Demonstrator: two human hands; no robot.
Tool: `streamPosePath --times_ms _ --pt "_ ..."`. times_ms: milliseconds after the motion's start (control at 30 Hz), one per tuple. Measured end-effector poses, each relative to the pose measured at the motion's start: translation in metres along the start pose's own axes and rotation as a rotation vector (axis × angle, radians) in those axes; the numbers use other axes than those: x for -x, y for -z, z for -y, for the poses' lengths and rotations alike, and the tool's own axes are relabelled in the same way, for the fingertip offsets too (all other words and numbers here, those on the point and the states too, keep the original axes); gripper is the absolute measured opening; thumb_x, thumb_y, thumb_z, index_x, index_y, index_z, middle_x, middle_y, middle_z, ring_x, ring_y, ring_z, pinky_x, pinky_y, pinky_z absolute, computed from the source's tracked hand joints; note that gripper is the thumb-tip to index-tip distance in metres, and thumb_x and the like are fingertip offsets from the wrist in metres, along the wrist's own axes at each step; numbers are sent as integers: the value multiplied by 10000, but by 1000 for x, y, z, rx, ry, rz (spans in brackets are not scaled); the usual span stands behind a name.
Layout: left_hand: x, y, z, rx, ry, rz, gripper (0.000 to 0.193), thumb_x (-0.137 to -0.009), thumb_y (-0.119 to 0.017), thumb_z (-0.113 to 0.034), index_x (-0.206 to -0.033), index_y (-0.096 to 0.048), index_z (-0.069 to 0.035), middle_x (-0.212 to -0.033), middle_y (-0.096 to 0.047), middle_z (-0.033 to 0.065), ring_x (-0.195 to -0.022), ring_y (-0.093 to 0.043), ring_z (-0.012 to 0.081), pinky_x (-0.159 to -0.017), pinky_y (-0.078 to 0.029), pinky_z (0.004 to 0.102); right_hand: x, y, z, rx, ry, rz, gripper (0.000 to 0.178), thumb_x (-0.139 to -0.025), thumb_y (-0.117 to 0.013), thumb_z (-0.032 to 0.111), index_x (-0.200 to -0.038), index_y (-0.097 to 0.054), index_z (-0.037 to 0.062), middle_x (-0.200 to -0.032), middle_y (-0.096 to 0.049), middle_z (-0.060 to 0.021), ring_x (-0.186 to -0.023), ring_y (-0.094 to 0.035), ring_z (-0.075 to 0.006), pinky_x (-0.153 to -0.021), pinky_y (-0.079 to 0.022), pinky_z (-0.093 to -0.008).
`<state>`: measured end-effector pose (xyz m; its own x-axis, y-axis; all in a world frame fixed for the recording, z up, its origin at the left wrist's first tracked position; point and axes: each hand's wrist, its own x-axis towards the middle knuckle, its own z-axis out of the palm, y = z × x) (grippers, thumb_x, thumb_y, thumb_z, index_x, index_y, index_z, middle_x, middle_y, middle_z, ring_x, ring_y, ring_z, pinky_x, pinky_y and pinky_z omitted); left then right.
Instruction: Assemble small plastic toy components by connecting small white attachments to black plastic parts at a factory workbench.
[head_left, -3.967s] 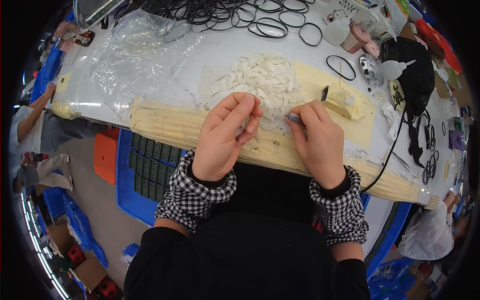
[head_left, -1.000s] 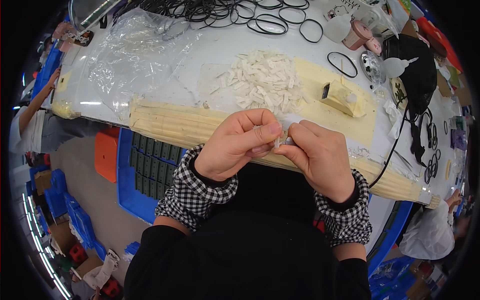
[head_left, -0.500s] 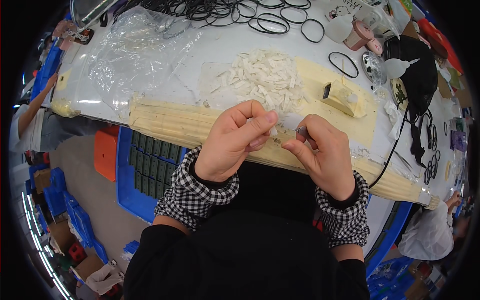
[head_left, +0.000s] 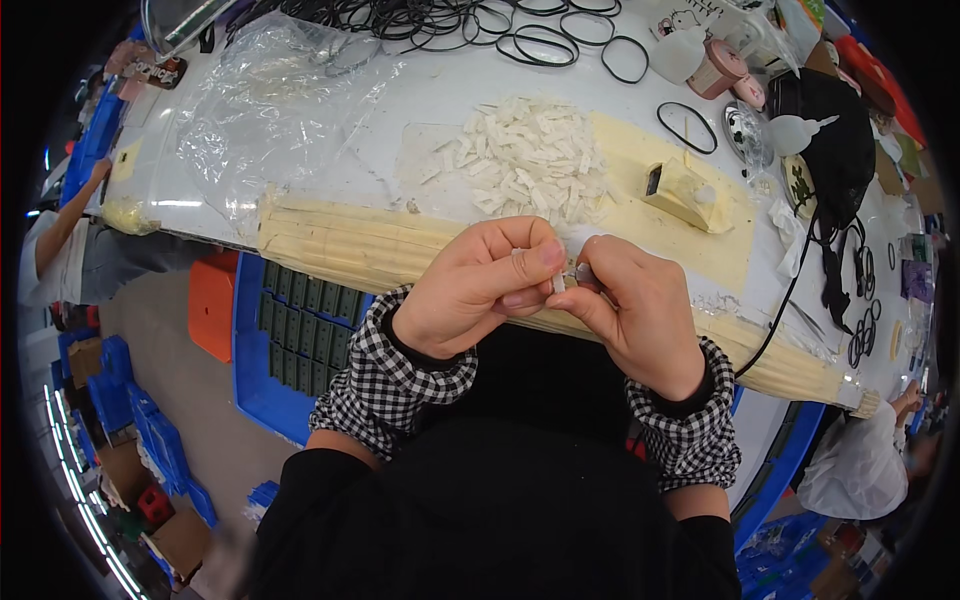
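Note:
My left hand (head_left: 478, 285) and my right hand (head_left: 628, 308) meet at the table's near edge, fingertips pinched together on a small white plastic part (head_left: 560, 281). Both hands grip it; much of it is hidden by the fingers. Just beyond the hands lies a pile of several similar white plastic pieces (head_left: 525, 160) on the white table (head_left: 400, 110). A small cream block (head_left: 680, 188) sits on a pale yellow mat (head_left: 640, 150) to the right of the pile.
Clear plastic bag (head_left: 270, 100) lies at the left. Black rubber rings (head_left: 520, 30) spread along the far edge. A black pouch with cable (head_left: 830, 150), small bottles (head_left: 690, 55) at right. A blue crate (head_left: 290, 330) stands below the table. Other people sit at left (head_left: 60, 240) and lower right (head_left: 850, 460).
My hands have left the pile, come together at the table edge, and now pinch a small white part between them. The fingers shifted slightly over the last second.

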<state>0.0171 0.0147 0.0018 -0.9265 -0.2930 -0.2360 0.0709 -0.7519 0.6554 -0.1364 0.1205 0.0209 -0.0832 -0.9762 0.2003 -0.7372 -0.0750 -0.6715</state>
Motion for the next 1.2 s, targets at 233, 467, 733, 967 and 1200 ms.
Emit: streamPosePath --times_ms 233,467,733,967,1200 --pt "0 1 0 -16 3 16 223 -950 -538 -230 -812 -476 -66 -752 -402 -42 -547 -312 1 -493 -254 159 -1 2 1 27 6 38 339 -796 -667 375 -753 -519 73 -636 -509 -58 -564 -536 -260 -496 -411 -341" --pt "0 1 -1 -37 -5 21 228 -952 -535 -237 -811 -478 -68 -753 -402 -38 -548 -310 4 -493 -249 164 0 2 0 25 15 27 339 -794 -664 384 -745 -526 78 -631 -507 -55 -562 -535 -261 -493 -410 -348" --pt "2 1 -2 -80 -5 -4 226 -948 -543 -234 -806 -479 -70 -751 -429 -35 -556 -316 8 -503 -251 164 0 3 0 69 25 59 336 -794 -663 383 -731 -524 84 -636 -509 -54 -565 -541 -261 -490 -409 -352" --pt "-1 4 2 -91 -94 -78 190 -966 -504 -212 -844 -481 -68 -764 -472 -10 -568 -330 16 -515 -267 165 1 7 -5 -150 -83 -48 234 -777 -723 223 -771 -568 47 -638 -509 -70 -539 -508 -240 -488 -398 -328" --pt "0 5 -2 -45 -164 -216 165 -989 -457 -195 -956 -517 -45 -761 -510 -5 -604 -375 34 -537 -303 177 2 -2 -27 71 -112 -320 144 -766 -714 93 -816 -590 38 -710 -558 -73 -591 -575 -228 -523 -440 -310"
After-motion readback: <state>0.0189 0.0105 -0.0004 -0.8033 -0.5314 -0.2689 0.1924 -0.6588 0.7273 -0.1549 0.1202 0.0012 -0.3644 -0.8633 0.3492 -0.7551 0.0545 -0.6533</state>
